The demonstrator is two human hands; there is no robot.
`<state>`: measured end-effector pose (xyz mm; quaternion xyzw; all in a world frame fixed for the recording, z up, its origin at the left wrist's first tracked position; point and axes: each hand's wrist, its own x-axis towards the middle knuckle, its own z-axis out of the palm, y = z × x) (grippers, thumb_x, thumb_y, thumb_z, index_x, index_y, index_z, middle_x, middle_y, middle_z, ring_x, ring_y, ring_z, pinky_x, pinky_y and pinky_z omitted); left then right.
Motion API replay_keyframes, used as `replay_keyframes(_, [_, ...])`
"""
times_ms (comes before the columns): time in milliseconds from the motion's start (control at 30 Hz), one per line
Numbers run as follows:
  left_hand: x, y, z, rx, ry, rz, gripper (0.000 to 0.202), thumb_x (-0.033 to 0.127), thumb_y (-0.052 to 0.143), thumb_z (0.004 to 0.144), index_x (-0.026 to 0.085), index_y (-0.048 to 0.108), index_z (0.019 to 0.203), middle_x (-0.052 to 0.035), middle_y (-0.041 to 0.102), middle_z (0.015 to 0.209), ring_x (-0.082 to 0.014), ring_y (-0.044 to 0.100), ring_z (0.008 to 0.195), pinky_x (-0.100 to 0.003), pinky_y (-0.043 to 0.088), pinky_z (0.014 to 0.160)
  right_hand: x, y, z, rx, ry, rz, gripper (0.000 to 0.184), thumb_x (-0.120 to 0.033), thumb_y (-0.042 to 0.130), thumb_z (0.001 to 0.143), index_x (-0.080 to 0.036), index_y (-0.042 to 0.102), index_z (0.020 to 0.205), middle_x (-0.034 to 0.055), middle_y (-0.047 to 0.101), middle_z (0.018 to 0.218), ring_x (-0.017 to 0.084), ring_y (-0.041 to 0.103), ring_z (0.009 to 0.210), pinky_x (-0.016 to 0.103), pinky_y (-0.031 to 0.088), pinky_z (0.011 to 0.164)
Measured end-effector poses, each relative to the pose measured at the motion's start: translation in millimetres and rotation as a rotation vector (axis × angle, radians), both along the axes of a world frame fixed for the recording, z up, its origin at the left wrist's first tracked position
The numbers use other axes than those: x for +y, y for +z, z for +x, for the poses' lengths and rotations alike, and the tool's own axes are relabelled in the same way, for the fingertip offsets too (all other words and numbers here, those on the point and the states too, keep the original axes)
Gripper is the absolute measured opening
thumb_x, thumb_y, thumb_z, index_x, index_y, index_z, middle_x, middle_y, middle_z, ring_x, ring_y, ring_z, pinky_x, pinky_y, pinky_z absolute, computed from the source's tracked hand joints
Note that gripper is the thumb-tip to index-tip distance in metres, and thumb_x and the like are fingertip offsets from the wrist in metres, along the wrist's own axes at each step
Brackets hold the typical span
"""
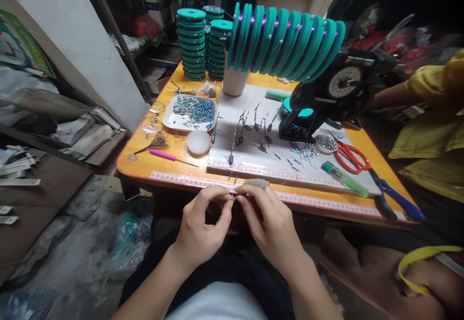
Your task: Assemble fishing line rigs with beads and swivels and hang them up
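At the near edge of the table (139,167), the left hand (203,221) and right hand (270,216) nearly meet — thumb and forefinger of each pinched narrowly on a tiny bluish piece (234,197) — beside the ruler strip (326,202).

Single head-worn view, facing forward and down, near table (143,166).

- Tray (177,123), with loose pieces (197,109) in it, on table (137,146), left of board (253,160).
- Stacked spools (191,44) behind tray; dish (198,142) before it.
- Spool row (286,42) above board, left of machine (326,93).
- Scissors (353,159) behind cutter (344,179), near board's right edge.
- Left hand (205,218) and right hand (270,213) side by side at table's near edge, small part (233,197) between their fingertips.
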<state>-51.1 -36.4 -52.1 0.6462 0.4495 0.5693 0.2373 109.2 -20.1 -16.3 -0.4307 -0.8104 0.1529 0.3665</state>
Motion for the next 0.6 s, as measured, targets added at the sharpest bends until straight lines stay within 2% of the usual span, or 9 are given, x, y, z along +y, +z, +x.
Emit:
replay_keyframes(100, [-2.1,1.5,-0.2,-0.039,0.005,-0.017,0.038,0.002,0.063,0.085,0.023,0.053,0.115,0.0013,0.064,0.096,-0.0094,0.067,0.085,-0.020,0.056,0.082,0.1,2.1,1.8,0.028,0.022,-0.044,0.030,-0.008,0.049,0.099,-0.020,0.055,0.126,0.0065,0.064,0.101,0.015,0.065,0.089,0.025,0.054,0.076])
replay_keyframes(200, [-2.5,3.7,-1.6,-0.036,0.002,0.002,0.036,0.001,0.060,0.086,0.023,0.052,0.114,0.0012,0.061,0.093,-0.0100,0.064,0.084,-0.021,0.055,0.080,-0.5,2.4,3.1,0.028,0.033,-0.074,0.035,-0.009,0.047,0.099,-0.021,0.053,0.131,0.0071,0.064,0.101,0.017,0.066,0.089,0.027,0.055,0.075])
replay_keyframes(333, [-2.7,5.3,-3.0,-0.015,-0.015,0.000,0.036,0.000,0.056,0.087,0.023,0.051,0.115,-0.0002,0.060,0.095,-0.0111,0.062,0.084,-0.023,0.054,0.080,-1.3,0.7,2.6,0.036,0.055,-0.104,0.035,-0.010,0.048,0.099,-0.023,0.053,0.131,0.0064,0.065,0.101,0.017,0.066,0.086,0.028,0.056,0.075])
replay_keyframes(600, [-5.5,-0.5,-2.5,-0.085,-0.029,-0.050,0.034,0.002,0.056,0.088,0.024,0.051,0.114,0.0008,0.058,0.094,-0.0100,0.060,0.086,-0.020,0.051,0.082,-0.2,3.7,-3.6,0.060,0.127,-0.153,0.030,-0.011,0.050,0.099,-0.024,0.057,0.126,0.0059,0.065,0.105,0.016,0.066,0.095,0.027,0.054,0.082])
